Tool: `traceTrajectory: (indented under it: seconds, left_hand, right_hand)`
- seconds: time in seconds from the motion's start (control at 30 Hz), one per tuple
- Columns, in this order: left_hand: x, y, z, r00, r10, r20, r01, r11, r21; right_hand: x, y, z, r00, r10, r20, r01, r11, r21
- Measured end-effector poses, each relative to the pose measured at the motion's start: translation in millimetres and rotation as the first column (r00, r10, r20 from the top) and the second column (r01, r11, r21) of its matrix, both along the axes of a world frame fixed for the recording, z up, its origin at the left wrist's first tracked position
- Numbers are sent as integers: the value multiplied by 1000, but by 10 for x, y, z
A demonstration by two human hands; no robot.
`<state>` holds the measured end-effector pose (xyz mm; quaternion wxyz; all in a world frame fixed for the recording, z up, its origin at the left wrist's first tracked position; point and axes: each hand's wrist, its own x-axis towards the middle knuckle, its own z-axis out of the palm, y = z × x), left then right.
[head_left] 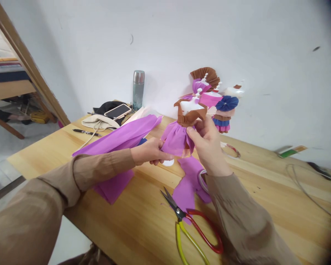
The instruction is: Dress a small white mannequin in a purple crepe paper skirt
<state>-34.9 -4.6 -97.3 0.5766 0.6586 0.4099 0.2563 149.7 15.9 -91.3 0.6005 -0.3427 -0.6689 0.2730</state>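
Note:
A small white dress form point(191, 106) wears a brown paper top point(188, 119) and a gathered purple skirt point(174, 139). My left hand point(150, 151) is closed at the lower left of the skirt, just above a white round base point(168, 162). Whether its fingers grip the hem or the stand I cannot tell. My right hand point(209, 147) pinches the right side of the skirt near the waist. Below lie cut purple paper point(184, 184), a roll of tape point(202, 180) partly behind my right wrist, and open scissors point(180, 213) with red and yellow handles.
Behind stand several dressed forms, one with a brown pleated fan point(211, 75), one with blue ruffles point(227, 103). A large purple sheet point(118, 134) lies left, near a pen point(86, 132), phone point(117, 111) and flask point(138, 90). A cable point(303, 187) runs along the right.

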Motion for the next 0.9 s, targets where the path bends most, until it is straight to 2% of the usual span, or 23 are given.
traceTrajectory:
  seconds: [0.1, 0.27, 0.4, 0.53, 0.7, 0.8, 0.9]
  left_hand:
    - [37, -19, -20, 999, 21, 42, -19, 999, -47]
    - [46, 6, -46, 999, 18, 36, -16, 999, -49]
    - [35, -19, -17, 999, -28, 27, 29, 998, -49]
    - [63, -100, 20, 997, -21, 79, 28, 995, -95]
    - [129, -149, -34, 972, 89, 215, -38, 972, -232]
    - [176, -152, -71, 941, 145, 305, -37, 942, -334]
    - [220, -162, -89, 927, 199, 317, -50, 906, -420]
  right_hand:
    - [-8, -1, 6, 1000, -1, 1, 1, 1000, -8]
    - [-15, 1, 6, 1000, 5, -4, -5, 1000, -1]
    - [-15, -7, 7, 1000, 5, -5, -5, 1000, 5]
    - [-14, -10, 9, 1000, -5, 14, 5, 1000, 7]
    - [-5, 4, -5, 1000, -7, 25, 7, 1000, 24]
    - [-6, 12, -8, 1000, -10, 23, 10, 1000, 18]
    - [-8, 19, -7, 1000, -6, 6, 6, 1000, 13]
